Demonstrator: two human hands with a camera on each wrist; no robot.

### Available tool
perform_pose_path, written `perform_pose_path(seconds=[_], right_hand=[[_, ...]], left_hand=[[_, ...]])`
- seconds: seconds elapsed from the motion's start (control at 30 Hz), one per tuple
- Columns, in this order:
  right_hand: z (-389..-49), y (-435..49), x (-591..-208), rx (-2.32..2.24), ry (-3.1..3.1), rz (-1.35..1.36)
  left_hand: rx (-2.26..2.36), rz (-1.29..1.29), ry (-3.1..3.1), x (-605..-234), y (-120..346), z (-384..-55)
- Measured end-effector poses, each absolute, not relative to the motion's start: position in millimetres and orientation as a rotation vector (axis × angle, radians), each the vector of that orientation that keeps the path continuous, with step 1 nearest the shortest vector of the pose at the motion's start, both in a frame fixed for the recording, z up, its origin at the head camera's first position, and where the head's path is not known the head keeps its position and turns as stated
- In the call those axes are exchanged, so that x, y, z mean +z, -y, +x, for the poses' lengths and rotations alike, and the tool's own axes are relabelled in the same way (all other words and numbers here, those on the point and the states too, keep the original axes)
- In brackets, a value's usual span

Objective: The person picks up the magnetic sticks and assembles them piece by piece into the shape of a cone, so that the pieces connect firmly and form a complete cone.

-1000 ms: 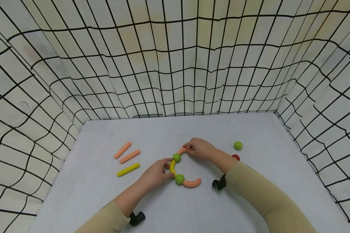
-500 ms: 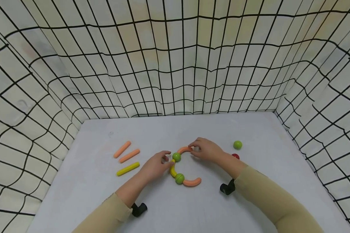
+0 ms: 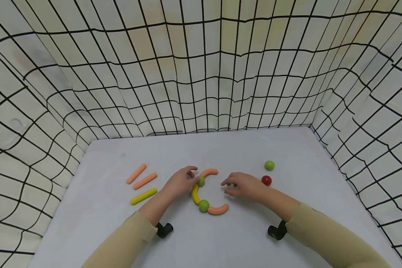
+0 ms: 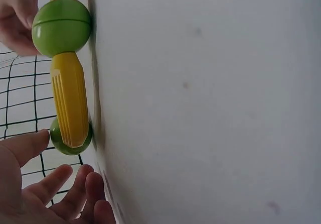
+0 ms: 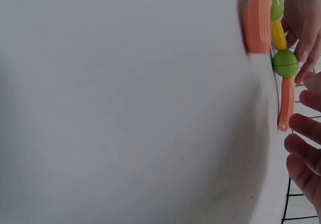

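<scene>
An open C-shaped chain lies on the white table: an upper orange curved piece (image 3: 209,172), an upper green ball (image 3: 201,181), a yellow curved piece (image 3: 195,194), a lower green ball (image 3: 203,206) and a lower orange curved piece (image 3: 218,210). My left hand (image 3: 179,184) is at the chain's left side, thumb tip right at the upper green ball (image 4: 70,139), other fingers spread and loosely bent. To the right of the chain's gap my right hand (image 3: 243,185) holds nothing, its fingers loosely bent. In the right wrist view a hole shows in the end of the upper orange piece (image 5: 286,103).
Two straight orange sticks (image 3: 136,174) and a yellow stick (image 3: 143,196) lie left of the left hand. Beyond the right hand sit a loose green ball (image 3: 269,165) and a red ball (image 3: 266,180). Black netting (image 3: 201,85) over white walls encloses the table's back and sides.
My right hand has let go of the upper orange piece and moved right and nearer to me. My left hand has shifted up from the yellow piece toward the upper green ball.
</scene>
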State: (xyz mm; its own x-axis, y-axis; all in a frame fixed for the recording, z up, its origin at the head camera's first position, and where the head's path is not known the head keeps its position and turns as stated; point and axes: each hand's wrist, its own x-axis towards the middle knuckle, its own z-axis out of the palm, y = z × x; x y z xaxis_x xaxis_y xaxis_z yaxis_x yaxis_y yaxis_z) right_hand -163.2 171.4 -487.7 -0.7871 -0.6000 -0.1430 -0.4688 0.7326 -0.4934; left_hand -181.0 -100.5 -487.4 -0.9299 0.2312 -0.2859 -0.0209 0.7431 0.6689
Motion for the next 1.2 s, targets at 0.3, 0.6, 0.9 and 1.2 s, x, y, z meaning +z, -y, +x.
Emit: perform_pose_path(seconds=[0.3,0.6,0.9,1.2], right_hand=[[-137,-176,-497,-0.652,-2.574,-0.962],[-130,-177,-502,-0.602,-2.566,-1.092],[-135,-173,-502,-0.459,-2.622,-1.214],[-151,-173,-492,-0.314,-2.639,-1.226]], left_hand=[[1.033,0.182,-2.554,-493,92,-190],[1.02,0.245,-2.542,-496,90,-191],[1.02,0.223,-2.532,-494,93,-188],[0.994,0.2,-2.539,-495,98,-184]])
